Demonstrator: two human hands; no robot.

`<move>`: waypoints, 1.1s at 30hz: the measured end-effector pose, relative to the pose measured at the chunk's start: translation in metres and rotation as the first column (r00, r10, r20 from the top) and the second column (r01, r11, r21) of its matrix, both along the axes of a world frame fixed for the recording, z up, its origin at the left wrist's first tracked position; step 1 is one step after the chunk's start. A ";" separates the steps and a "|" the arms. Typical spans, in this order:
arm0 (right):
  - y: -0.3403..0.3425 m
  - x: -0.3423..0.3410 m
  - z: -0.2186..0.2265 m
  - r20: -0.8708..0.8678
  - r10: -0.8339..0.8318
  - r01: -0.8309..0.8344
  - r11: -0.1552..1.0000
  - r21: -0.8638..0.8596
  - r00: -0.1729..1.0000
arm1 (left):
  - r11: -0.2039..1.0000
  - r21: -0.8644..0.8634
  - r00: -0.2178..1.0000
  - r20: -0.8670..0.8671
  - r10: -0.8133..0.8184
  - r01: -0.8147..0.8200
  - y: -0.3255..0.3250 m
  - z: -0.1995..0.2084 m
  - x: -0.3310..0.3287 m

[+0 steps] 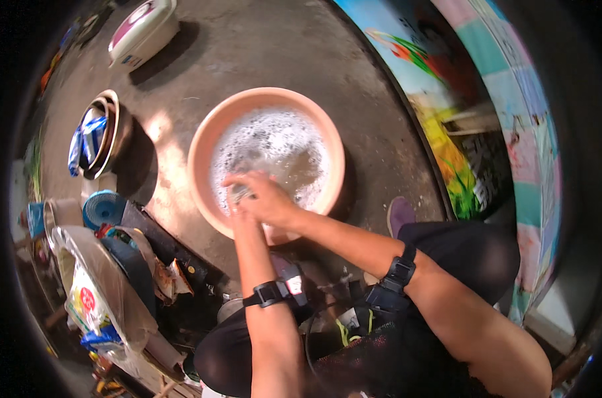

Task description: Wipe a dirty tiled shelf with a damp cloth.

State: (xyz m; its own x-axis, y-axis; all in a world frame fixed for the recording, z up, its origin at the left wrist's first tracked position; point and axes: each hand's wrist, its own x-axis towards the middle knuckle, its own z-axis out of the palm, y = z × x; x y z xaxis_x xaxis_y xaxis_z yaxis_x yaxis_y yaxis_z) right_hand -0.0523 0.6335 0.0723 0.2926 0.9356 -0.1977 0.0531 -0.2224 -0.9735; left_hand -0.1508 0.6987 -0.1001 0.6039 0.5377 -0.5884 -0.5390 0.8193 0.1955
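Observation:
A round peach-coloured plastic basin (336, 149) holds cloudy water topped with white suds (274, 132). Both my hands meet above the suds, inside its near-left wall. My right hand (269, 200) reaches across from the right, fingers curved over my left hand. A small greyish patch (242, 193) shows between its thumb and fingers; whether this is suds or an object cannot be made out. My left hand (237, 204) lies beneath, its fingers mostly hidden. Black buckled straps circle my left forearm (264, 331) and right arm (440, 292).
Nested bowls (117, 132) with blue-and-white packets stand left of the basin. A lidded white container (142, 36) sits farther off. Plastic bags (108, 285) and clutter crowd the near left. A bright printed panel (440, 132) borders the right side; a purple shoe (401, 215) is near it.

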 end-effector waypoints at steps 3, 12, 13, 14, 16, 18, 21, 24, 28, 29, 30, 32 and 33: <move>-0.006 0.007 0.012 0.269 0.031 -0.037 0.999 0.016 0.963 | 0.997 0.058 0.998 -0.046 -0.046 0.049 0.011 0.038 0.016; 0.010 0.021 0.003 0.321 -0.252 0.266 0.964 -0.002 0.913 | 0.977 0.188 0.990 0.080 -0.119 0.103 -0.002 0.112 0.060; 0.011 0.026 -0.001 0.364 -0.285 0.305 0.952 0.002 0.887 | 0.971 0.209 0.986 0.091 -0.138 0.117 -0.005 0.116 0.069; 0.014 0.027 -0.003 0.439 -0.312 0.318 0.946 0.062 0.843 | 0.964 0.237 0.989 0.057 -0.136 0.119 -0.004 0.116 0.067; 0.018 0.027 -0.008 0.359 -0.378 0.381 0.922 0.065 0.853 | 0.947 0.283 0.954 -0.292 -0.068 0.154 0.008 0.106 0.060; 0.018 0.039 -0.025 0.369 -0.324 0.364 0.931 -0.042 0.871 | 0.971 0.222 0.900 -0.402 0.171 -0.086 -0.006 0.114 0.082; 0.010 0.070 -0.038 0.120 -0.379 0.397 0.878 -0.267 0.918 | 0.944 0.322 0.864 -0.493 0.104 0.070 -0.017 0.134 0.093; 0.002 0.083 -0.049 0.022 -0.298 0.267 0.819 -0.508 0.954 | 0.963 0.267 0.846 -0.522 0.114 0.035 -0.014 0.126 0.078; -0.027 0.092 -0.109 0.261 -0.519 0.578 0.771 -0.268 0.814 | 0.981 0.091 0.662 -0.748 -0.046 0.171 -0.018 0.127 0.072; -0.031 0.085 -0.118 0.461 -0.490 0.618 0.766 -0.178 0.740 | 0.981 0.090 0.663 -0.747 -0.045 0.169 -0.018 0.119 0.065; -0.035 0.083 -0.123 0.640 -0.458 0.642 0.764 -0.073 0.617 | 0.968 0.054 0.700 -0.701 -0.137 0.244 -0.015 0.108 0.058; -0.044 0.084 -0.126 0.181 -0.399 0.434 0.869 -0.236 0.899 | 0.959 -0.033 0.728 -0.643 -0.236 0.281 -0.024 0.082 0.065; -0.041 0.075 -0.115 -0.321 -0.384 0.264 0.895 -0.359 0.866 | 0.958 -0.039 0.725 -0.644 -0.242 0.285 -0.026 0.079 0.062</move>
